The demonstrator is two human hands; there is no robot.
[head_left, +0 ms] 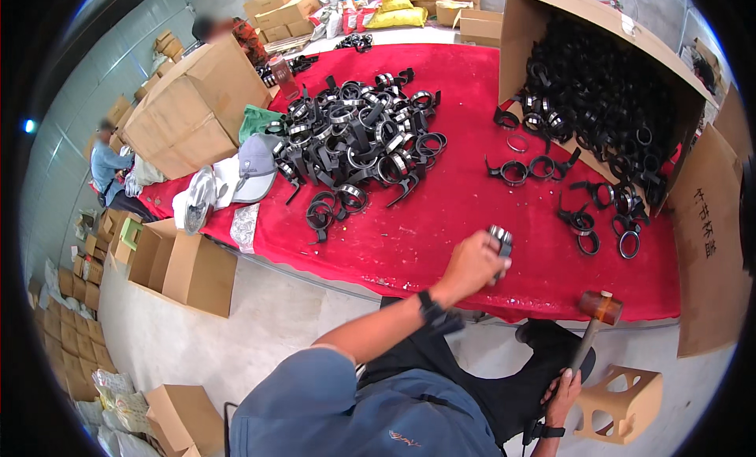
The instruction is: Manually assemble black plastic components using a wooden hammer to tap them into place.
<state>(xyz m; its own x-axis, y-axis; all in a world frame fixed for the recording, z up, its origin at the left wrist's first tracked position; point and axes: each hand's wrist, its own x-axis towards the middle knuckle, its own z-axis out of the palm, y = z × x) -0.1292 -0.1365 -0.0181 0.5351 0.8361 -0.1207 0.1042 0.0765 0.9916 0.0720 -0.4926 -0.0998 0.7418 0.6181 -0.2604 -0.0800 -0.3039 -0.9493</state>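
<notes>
My left hand [471,269] is closed on a black ring with a silver band [499,239], just over the front part of the red-covered table [465,181]. My fingers hide part of that ring. Lower on the right, my right hand [562,395] grips the handle of a mallet [602,308], whose brown head points up beside the table's front edge. A large pile of black rings with handles and silver bands [362,134] lies on the left half of the table. Several similar loose rings [543,167] rest on the right, in front of a tipped carton [513,43] full of black rings.
Caps [256,169] and a big closed carton [193,110] are at the table's left end. An open carton [185,268] stands on the floor there. A tan plastic stool [626,398] is near my right hand. Two other people [110,169] are at the far left and back.
</notes>
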